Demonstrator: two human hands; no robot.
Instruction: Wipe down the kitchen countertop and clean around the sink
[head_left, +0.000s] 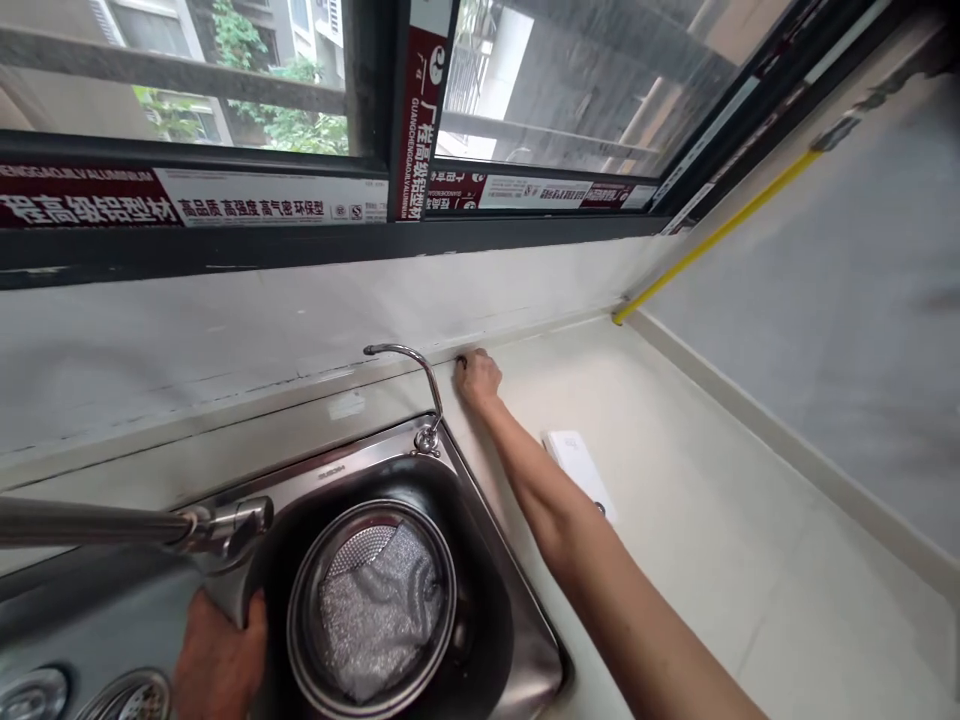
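My right hand (478, 376) reaches far across the pale countertop (697, 480) to its back edge by the wall, just right of a thin curved tap (420, 380). Its fingers are curled and pressed to the back ledge; what they hold, if anything, is hidden. My left hand (219, 662) rests at the near left of the steel sink (517, 600), fingers closed on the rim of a dark pan (480, 620) that sits in the basin. Inside the pan is a round metal strainer basket (300, 610) with a silvery cloth (379, 620) lying in it.
A large tap spout (135, 525) crosses the left side above the sink. A flat white object (577, 470) lies on the counter beside my right forearm. A dark-framed window runs along the back, and a yellow pipe (712, 240) slants up the right wall.
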